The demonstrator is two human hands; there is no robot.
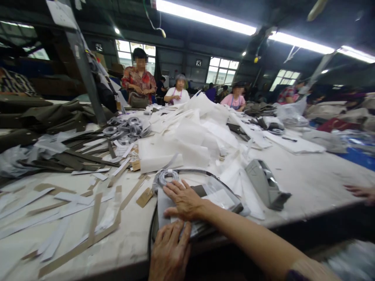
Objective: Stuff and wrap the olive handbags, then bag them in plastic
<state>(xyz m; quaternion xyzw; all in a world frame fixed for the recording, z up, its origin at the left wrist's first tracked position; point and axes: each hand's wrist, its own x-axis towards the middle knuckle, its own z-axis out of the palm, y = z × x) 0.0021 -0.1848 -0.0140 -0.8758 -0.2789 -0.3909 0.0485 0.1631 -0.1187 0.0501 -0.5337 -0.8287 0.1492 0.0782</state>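
Bundle [221, 197] of pale sheets and clear film, with a dark curved edge, lies at the near side of the worktop [301, 175], under both hands. The right hand [186, 201] rests palm down on it, its grip open, fingers spread and clasping nothing. The left hand [170, 249] is on the near edge, fingers bent and close together; whether its grip pinches anything, I cannot tell. A grey coil [168, 178] lies just beyond the right fingertips, with a brown tag [144, 197] to its left. Loose paper strips [67, 208] cover the left side; a grey dispenser-like device [263, 183] stands right of the bundle. Behind rises a heap of white sheets [190, 136]. Another person's hand [361, 192] shows at the right edge.
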